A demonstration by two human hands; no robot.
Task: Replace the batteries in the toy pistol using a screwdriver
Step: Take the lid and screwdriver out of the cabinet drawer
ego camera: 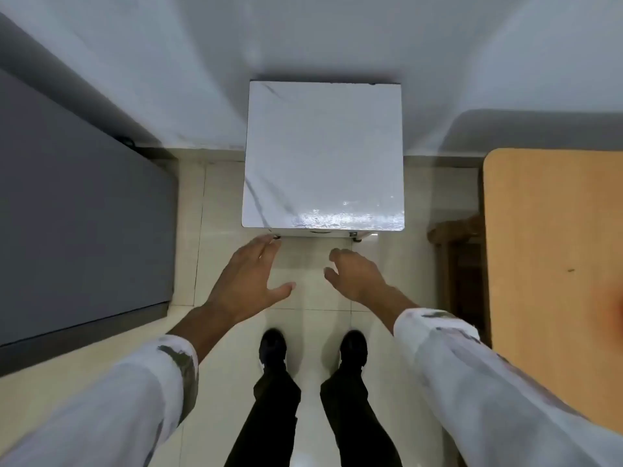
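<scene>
Left hand: fingers spread, empty.
Right hand: fingers loosely curled, empty.
Table: white, ahead.
Toy pistol: unseen; likely light rigid plastic, best held by its grip.

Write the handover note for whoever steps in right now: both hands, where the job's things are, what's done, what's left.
Left hand: open, fingers straight, holding nothing, reaching out by the near left corner of the white table.
Right hand: fingers loosely curled, holding nothing, just short of the table's near edge.
Job's things: toy pistol, screwdriver and batteries are not in view, neither on the white table nor on the visible part of the wooden table to the right.
Done: nothing that shows.
Left: fetch the things, unscrew the cover, swap the batteries, close it.
</scene>
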